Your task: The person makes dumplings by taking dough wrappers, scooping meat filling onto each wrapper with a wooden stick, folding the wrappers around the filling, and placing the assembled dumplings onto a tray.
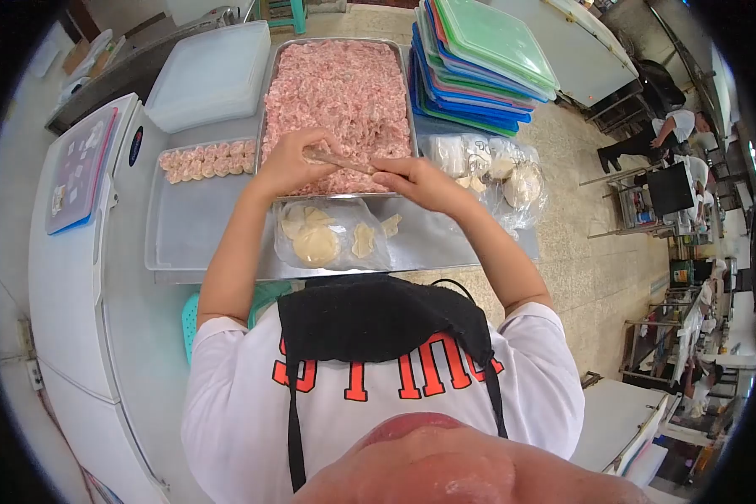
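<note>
Above the near end of a metal tray (268, 92) of pink ground meat (340, 92), my two hands come close together. My right hand (420, 181) grips one end of a flat, narrow spatula (349, 162). The spatula's other end reaches into my left hand (298, 161), whose fingers are curled; what they hold is hidden. Just below lies a plastic bag (353, 244) with round, pale dough wrappers (317, 245) on it. To the left, rows of meat-filled dumplings (207, 160) line the far end of a translucent tray (197, 227).
Clear plastic containers (210, 76) are stacked at the back left. A tall pile of coloured lids (487, 63) stands at the back right, with bagged wrappers (500, 172) in front of it. A white freezer (76, 277) borders the left side. Other people (680, 126) are far right.
</note>
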The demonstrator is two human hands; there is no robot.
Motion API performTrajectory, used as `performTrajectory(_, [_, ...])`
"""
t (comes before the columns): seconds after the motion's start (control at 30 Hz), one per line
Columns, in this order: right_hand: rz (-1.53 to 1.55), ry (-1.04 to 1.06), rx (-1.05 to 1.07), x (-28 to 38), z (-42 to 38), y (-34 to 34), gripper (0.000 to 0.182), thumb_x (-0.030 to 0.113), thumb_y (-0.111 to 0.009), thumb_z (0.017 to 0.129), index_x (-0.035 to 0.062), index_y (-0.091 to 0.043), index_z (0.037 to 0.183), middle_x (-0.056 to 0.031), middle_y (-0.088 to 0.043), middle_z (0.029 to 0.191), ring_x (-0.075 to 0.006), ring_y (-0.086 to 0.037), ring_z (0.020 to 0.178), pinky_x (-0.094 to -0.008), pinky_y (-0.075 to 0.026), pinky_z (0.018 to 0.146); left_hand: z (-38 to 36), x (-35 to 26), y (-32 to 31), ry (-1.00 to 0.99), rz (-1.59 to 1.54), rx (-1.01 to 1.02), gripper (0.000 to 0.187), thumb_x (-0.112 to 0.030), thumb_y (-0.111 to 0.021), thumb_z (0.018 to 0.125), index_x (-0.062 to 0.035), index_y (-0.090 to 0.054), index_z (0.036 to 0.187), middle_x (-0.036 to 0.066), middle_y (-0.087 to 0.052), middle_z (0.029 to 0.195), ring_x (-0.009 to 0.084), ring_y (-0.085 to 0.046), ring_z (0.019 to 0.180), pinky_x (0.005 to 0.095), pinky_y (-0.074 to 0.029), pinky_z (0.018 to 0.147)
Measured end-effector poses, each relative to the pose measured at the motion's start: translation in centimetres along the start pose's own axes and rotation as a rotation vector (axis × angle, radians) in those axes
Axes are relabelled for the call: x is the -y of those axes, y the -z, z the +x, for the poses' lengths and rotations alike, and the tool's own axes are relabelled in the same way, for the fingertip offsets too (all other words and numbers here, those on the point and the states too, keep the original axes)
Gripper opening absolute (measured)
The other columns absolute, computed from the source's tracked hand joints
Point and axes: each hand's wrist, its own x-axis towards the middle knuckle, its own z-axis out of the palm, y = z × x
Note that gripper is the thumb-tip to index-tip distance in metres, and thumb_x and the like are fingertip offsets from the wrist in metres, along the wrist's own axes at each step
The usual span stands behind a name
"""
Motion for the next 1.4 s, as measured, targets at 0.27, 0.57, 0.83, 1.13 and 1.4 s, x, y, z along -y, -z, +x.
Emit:
performTrajectory(0.27, [-0.405,0.161,-0.193,2.6,-0.3,1.1,0.023,0.026,-0.060,0.090,0.0096,-0.067,0.105,-0.0127,-0.066,0.094,-0.0340,-0.064,0.082,-0.0424,-0.053,0.068,0.0,3.1,-0.7,-0.007,0.314,-0.245,0.047,-0.024,-0.079,0.074,-0.0026,-0.062,0.111,0.013,-0.065,0.108,0.0240,-0.061,0.102,0.0335,-0.046,0.090])
performTrajectory(0.57, [-0.288,0.201,-0.151,3.6,0.9,1.7,0.026,0.025,-0.060,0.091,0.0042,-0.065,0.105,-0.0153,-0.066,0.096,-0.0351,-0.062,0.090,-0.0414,-0.050,0.076,-2.3,0.2,0.3,-0.077,0.155,-0.327,0.047,-0.025,-0.082,0.071,-0.0032,-0.063,0.108,0.009,-0.067,0.099,0.0225,-0.062,0.095,0.0335,-0.047,0.083])
performTrajectory(0.83, [-0.225,0.074,-0.054,1.3,1.5,1.0,0.028,0.024,-0.060,0.090,0.0028,-0.065,0.107,-0.0171,-0.066,0.099,-0.0364,-0.063,0.091,-0.0410,-0.050,0.078,-6.1,4.4,3.3,0.166,0.123,-0.349,0.048,-0.023,-0.082,0.070,-0.0042,-0.064,0.110,0.007,-0.066,0.098,0.0185,-0.061,0.089,0.0334,-0.047,0.082])
performTrajectory(1.13, [0.031,-0.108,-0.154,-1.8,0.0,-0.4,0.032,0.020,-0.064,0.090,-0.0013,-0.063,0.114,-0.0157,-0.068,0.098,-0.0249,-0.064,0.085,-0.0324,-0.049,0.075,-16.6,22.4,11.2,0.544,0.360,-0.685,0.046,-0.024,-0.076,0.070,-0.0044,-0.063,0.109,0.014,-0.066,0.102,0.0296,-0.060,0.099,0.0381,-0.048,0.086])
performTrajectory(1.4, [0.149,-0.159,-0.245,-2.3,1.1,-2.1,0.030,0.020,-0.064,0.091,-0.0022,-0.063,0.112,-0.0112,-0.066,0.092,-0.0157,-0.059,0.081,-0.0282,-0.047,0.073,-18.0,26.6,15.2,0.763,0.722,-0.988,0.040,-0.022,-0.070,0.075,-0.0053,-0.061,0.111,0.017,-0.064,0.106,0.0343,-0.058,0.102,0.0438,-0.048,0.087])
